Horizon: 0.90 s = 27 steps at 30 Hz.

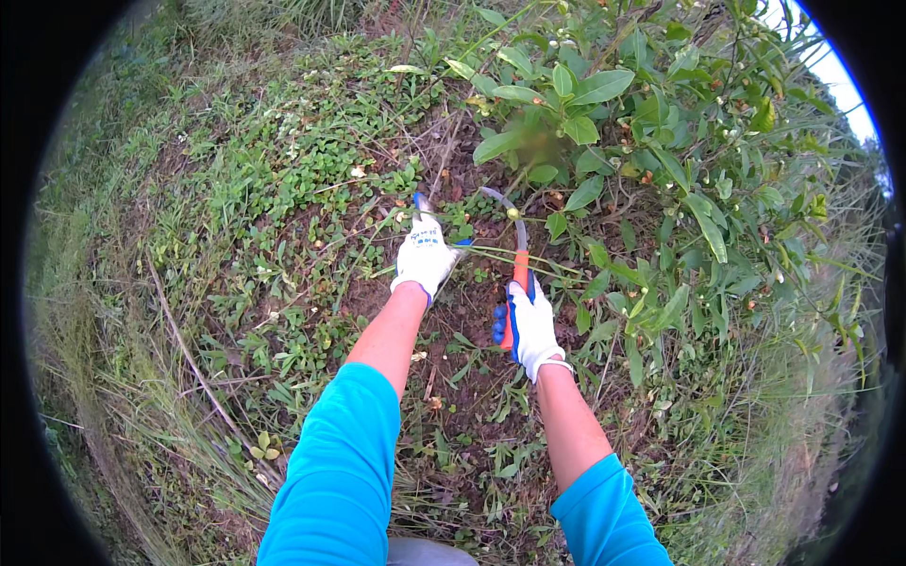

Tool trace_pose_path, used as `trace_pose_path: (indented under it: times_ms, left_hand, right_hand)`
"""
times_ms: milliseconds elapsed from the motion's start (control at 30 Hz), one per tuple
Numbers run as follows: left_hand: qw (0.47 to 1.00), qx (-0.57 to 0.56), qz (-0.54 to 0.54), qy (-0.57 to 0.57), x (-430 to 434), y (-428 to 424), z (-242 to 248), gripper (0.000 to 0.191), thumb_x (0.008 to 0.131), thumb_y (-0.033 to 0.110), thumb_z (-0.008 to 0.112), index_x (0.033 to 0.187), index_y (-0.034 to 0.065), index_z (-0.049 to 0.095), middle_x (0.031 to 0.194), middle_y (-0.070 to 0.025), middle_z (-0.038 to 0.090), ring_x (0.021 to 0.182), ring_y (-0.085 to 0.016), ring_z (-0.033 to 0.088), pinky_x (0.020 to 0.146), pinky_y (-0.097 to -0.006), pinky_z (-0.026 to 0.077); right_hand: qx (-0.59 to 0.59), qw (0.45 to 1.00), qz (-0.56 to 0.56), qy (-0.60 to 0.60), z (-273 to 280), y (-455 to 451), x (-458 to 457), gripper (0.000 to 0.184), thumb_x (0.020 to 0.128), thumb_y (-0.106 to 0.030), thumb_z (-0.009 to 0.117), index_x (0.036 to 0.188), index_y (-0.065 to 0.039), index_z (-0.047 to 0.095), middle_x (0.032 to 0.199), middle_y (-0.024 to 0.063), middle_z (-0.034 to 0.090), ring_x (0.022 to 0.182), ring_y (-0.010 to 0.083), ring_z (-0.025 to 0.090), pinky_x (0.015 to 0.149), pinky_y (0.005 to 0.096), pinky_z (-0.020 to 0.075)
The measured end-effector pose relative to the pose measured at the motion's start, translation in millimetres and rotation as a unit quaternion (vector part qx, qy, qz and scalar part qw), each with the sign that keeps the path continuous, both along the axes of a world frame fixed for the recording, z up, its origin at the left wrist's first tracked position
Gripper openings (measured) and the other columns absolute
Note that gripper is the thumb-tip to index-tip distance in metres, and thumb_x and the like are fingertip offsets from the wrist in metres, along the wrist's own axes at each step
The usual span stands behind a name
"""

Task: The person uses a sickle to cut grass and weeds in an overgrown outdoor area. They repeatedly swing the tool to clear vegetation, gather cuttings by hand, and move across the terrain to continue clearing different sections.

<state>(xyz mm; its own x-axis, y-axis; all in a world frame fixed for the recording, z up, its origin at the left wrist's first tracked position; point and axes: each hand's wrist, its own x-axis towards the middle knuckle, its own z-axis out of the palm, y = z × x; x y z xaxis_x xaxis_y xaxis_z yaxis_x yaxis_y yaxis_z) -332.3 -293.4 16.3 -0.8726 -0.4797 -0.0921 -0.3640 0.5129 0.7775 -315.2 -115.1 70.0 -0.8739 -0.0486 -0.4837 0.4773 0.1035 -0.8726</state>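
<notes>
My right hand [527, 322], in a white glove with blue coating, is closed around the orange handle of a sickle [521, 237]. Its thin curved blade points away from me and bends left at the tip, beside the leafy shrub. To the left, my left hand [427, 251], in a matching glove that bears writing, is over the low weeds with thumb and a finger spread apart. Long green stems [509, 256] run from beside this hand to the right, past the sickle. Whether the left fingers hold them cannot be told; the palm is hidden.
A leafy shrub [601, 88] with small pale buds fills the upper right, its branches reaching near the blade. Low weeds [283, 177] cover the ground at left. A long dry stick [191, 357] lies at lower left, and tall grass [771, 431] stands at lower right.
</notes>
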Motion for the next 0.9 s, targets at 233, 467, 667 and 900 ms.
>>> trace_pose_path:
  times_ms: [233,467,667,900]
  left_hand:
    - [0.994,0.004,-0.108,0.017,-79,32,10,0.069,0.073,0.029,0.071,0.130,0.0025,0.042,0.123,-0.0223,0.052,0.106,-0.036,0.058,0.088,-0.0405,0.049]
    - [1.000,-0.001,-0.028,0.013,-90,62,2,0.027,0.084,0.023,0.049,0.096,0.0081,0.068,0.102,-0.0180,0.066,0.096,-0.035,0.063,0.084,-0.0412,0.050]
    - [0.998,-0.012,-0.062,-0.013,-76,34,47,0.025,0.080,0.018,0.050,0.091,0.0049,0.068,0.096,-0.0192,0.067,0.093,-0.035,0.065,0.082,-0.0414,0.050]
    - [0.984,-0.119,-0.129,-0.033,-63,8,47,0.026,0.082,0.019,0.052,0.098,0.0090,0.069,0.101,-0.0158,0.068,0.095,-0.031,0.065,0.083,-0.0398,0.051]
  right_hand:
    - [0.008,0.999,0.038,-0.038,-4,-6,18,0.047,0.095,-0.018,0.051,0.139,-0.020,0.035,0.059,0.0033,0.048,0.041,0.0143,0.046,0.035,0.0306,0.0392]
    - [0.039,0.996,0.029,-0.078,-11,7,35,0.046,0.095,-0.018,0.051,0.138,-0.020,0.036,0.057,0.0011,0.044,0.040,0.0130,0.042,0.035,0.0297,0.0358]
    - [0.114,0.977,0.176,-0.025,-22,47,211,0.048,0.094,-0.019,0.054,0.139,-0.019,0.037,0.061,-0.0003,0.047,0.043,0.0109,0.045,0.038,0.0280,0.0381]
    - [-0.080,0.984,-0.145,-0.064,14,43,61,0.017,0.095,-0.028,0.051,0.104,-0.017,0.042,0.068,0.0051,0.050,0.047,0.0168,0.047,0.041,0.0322,0.0409]
